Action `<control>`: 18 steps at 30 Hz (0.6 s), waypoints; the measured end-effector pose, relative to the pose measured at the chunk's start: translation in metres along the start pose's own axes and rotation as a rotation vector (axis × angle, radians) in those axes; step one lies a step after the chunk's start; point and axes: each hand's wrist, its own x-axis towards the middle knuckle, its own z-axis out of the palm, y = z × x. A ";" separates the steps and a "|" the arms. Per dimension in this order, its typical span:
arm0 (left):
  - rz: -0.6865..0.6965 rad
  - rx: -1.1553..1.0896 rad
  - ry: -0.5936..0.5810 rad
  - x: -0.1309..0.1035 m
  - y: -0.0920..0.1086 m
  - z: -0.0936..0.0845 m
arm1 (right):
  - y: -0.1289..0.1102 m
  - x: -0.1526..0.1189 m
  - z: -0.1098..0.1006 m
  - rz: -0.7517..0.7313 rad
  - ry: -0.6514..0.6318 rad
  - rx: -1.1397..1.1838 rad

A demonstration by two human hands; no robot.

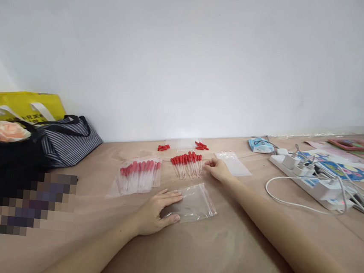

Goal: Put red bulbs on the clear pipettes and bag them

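My left hand (162, 209) lies with its fingers apart on the left edge of a clear zip bag (193, 202), which is flat on the table. Beyond the bag is a row of clear droppers with red bulbs (188, 158), bulbs pointing away from me. At the right end of this row, my right hand (219, 169) has its fingertips pinched together; whatever is between them is hidden. To the left lie several droppers inside zip bags (137, 177). Just behind my right hand is a flat zip bag (234, 164).
Loose red bulbs (163, 147) and a second small red pile (202, 146) lie near the wall. On the right are a white power strip (309, 183) with cables, a blue mask (261, 145) and colourful sheets. A striped bag (72, 141) and a black bag (1, 170) stand left.
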 end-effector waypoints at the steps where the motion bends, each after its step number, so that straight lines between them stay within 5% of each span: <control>1: 0.003 0.000 0.002 0.000 0.000 0.000 | -0.003 0.008 0.007 0.019 0.027 -0.010; 8: 0.017 -0.005 0.003 -0.001 -0.005 0.002 | -0.029 0.034 0.033 0.125 0.036 -0.127; 18: 0.034 -0.002 0.002 -0.002 -0.008 0.004 | -0.051 0.031 0.031 0.268 -0.025 -0.227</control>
